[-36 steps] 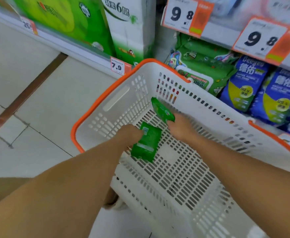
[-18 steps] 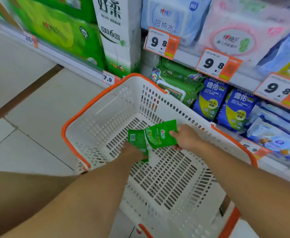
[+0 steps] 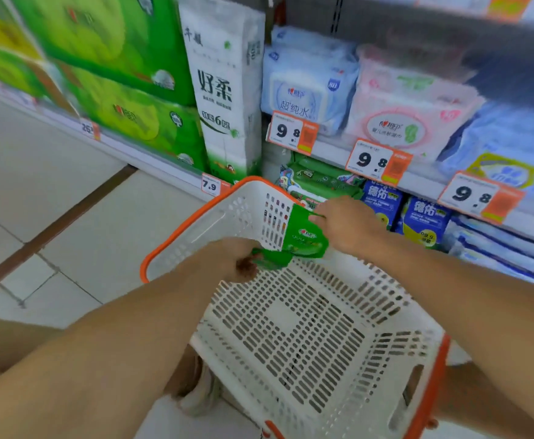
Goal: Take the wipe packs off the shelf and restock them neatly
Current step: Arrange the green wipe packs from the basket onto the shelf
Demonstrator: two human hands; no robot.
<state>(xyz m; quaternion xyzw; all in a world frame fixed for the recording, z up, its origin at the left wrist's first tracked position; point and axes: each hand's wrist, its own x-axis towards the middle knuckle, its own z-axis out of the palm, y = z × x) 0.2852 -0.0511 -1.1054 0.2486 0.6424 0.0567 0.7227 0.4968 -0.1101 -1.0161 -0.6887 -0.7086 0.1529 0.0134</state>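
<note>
Above the white basket (image 3: 307,327), green wipe packs (image 3: 303,242) in both hands' grip.

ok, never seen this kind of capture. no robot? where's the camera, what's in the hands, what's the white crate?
No robot here: a person works with bare hands, and the single wide-angle camera sits on their head, looking forward and down, so both forearms reach in from the bottom. The white crate is a plastic shopping basket with an orange rim, and its slotted floor shows nothing lying in it. The left hand grips one small green wipe pack; the right hand pinches a second green wipe pack just above the basket's far corner. Behind stand store shelves: green wipe packs on the shelf, blue packs, pale packs higher up, and 9.8 price tags. The picture is motion-blurred, so the fine print is unreadable.
</note>
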